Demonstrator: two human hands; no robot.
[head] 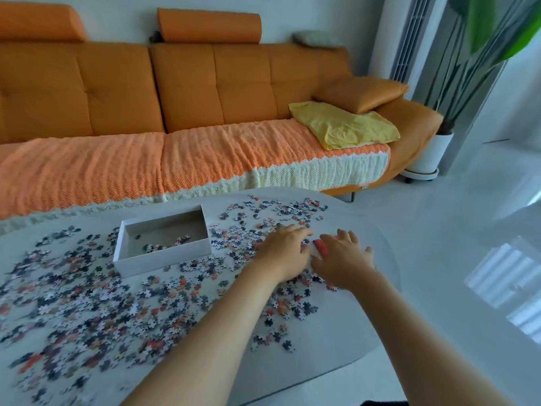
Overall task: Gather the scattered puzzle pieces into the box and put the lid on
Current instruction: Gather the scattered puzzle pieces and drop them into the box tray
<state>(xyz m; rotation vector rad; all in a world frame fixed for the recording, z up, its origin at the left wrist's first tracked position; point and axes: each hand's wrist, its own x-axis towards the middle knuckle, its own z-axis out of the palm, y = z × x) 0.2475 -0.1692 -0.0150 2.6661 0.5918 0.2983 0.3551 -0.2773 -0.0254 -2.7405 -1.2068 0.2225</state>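
We see two bare arms reaching over a pale rounded table (336, 341) strewn with small puzzle pieces (96, 315). The left hand (285, 253) and right hand (344, 263) lie side by side, palms down, with fingers loosely spread, pressing on the pieces at the table's right side and gripping nothing we can make out. The open white box (164, 260) stands on the table to the left of the hands, near but apart from them, with only a few pieces on its floor, and behind the table is an orange sofa (117, 92) with a yellow cloth (345, 126) on its seat.
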